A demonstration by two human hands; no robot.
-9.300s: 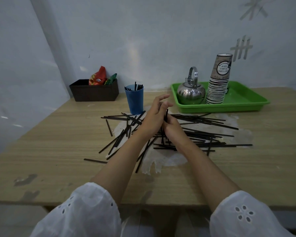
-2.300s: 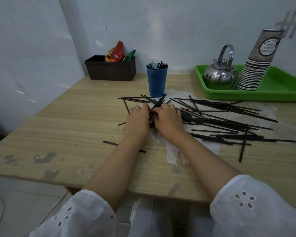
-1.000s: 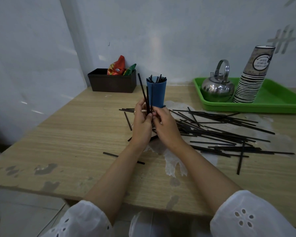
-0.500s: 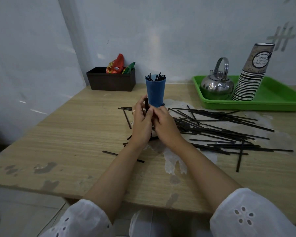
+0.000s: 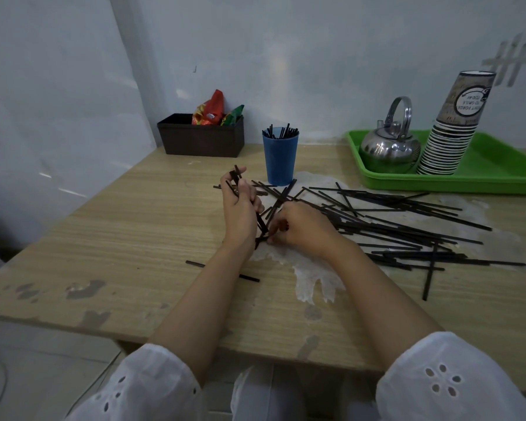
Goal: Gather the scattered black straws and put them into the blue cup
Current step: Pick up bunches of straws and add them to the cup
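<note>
Far to the left of the left hand, at the back of the light wooden desk (image 5: 110, 235), stands a dark brown rectangular box (image 5: 201, 139) with red and green snack packets; it stays out of the work.

One lone black straw (image 5: 195, 264) lies on the desk just under the left forearm, apart from the others, so it probably needs its own reach later.

The left hand (image 5: 240, 209) is raised on its edge and closed around a small bundle of thin black plastic straws (image 5: 236, 177). The tops stand out above the fingers and the bottoms come down to the desk near the wrist. I think the bundle is held upright so that the ends become even before it goes into the cup.

Just behind this hand, a little to its right, stands the blue plastic cup (image 5: 279, 159), already holding some straws. It is close, so the carry is short.

The right hand (image 5: 301, 229) lies low, touching the desk beside the left wrist. Its fingertips pinch at the bottom ends of the bundle, but I cannot tell how firmly they hold.

To the right of the right hand spreads the big scattered pile of black straws (image 5: 407, 232), crossing each other, so most of the task remains.

Well beyond it sits a green plastic tray (image 5: 498, 168) with a steel kettle (image 5: 390, 150) and a stack of paper cups (image 5: 450, 138).
</note>
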